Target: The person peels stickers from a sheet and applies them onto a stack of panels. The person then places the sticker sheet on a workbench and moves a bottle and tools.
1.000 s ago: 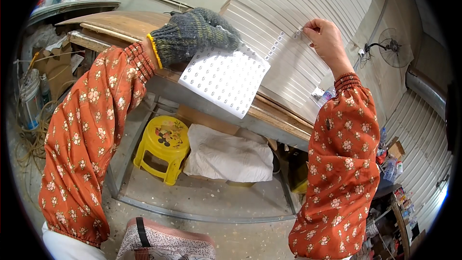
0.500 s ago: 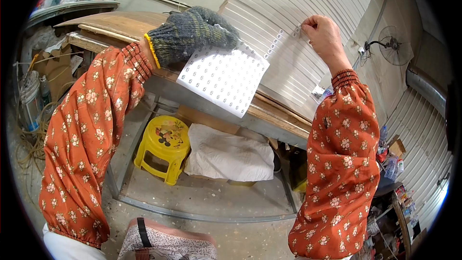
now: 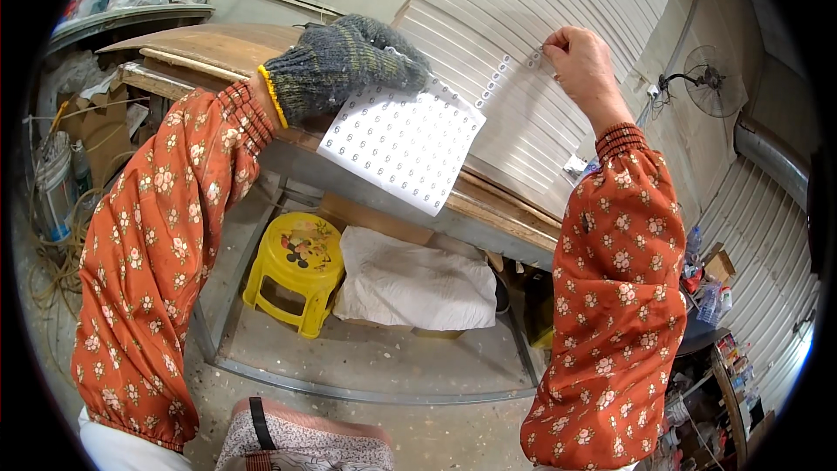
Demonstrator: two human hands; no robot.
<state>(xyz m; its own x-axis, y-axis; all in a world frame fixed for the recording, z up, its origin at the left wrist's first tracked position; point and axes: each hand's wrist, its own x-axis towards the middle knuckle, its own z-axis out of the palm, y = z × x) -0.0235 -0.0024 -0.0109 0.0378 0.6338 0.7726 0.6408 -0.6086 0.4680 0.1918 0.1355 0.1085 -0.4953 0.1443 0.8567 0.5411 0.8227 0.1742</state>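
My left hand (image 3: 353, 65), in a dark grey knitted glove with a yellow cuff, is closed on the upper edge of a white sticker sheet (image 3: 397, 144). Rows of small printed marks cover the sheet, which hangs over the table's near edge. My bare right hand (image 3: 580, 61) is at the long white strips (image 3: 497, 13) lying side by side, its thumb and forefinger pinched together. Anything between those fingertips is too small to make out. Small oval stickers (image 3: 493, 83) run across neighbouring strips, from beside the sheet towards my right fingertips.
Beneath the wooden-edged table (image 3: 514, 209) stand a yellow plastic stool (image 3: 301, 244) and a bundle under white cloth (image 3: 418, 279). A wall fan (image 3: 711, 81) is at the right. Coiled hose (image 3: 57, 270) and a bucket (image 3: 57, 187) sit at the left.
Almost everything stays in place. My right hand has shifted very slightly at the strips, its fingers still pinched; the left hand keeps hold of the sticker sheet.
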